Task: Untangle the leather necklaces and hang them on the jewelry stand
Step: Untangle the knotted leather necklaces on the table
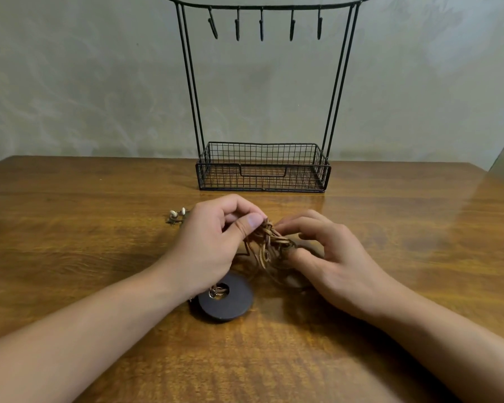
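Setting: wooden table against a mottled grey-green wall.

Item: knot of brown leather cords, held just above the tabletop near its centre. Left hand pinches the knot's top between thumb and fingers; right hand pinches strands at its right side.

Attached: dark disc pendant lying on the table; pale beads behind the left hand.

Stage: untangling, apparently early. Next move likely calls for drawing one loop free without tightening.

Destination: black wire jewelry stand, hooks bare.
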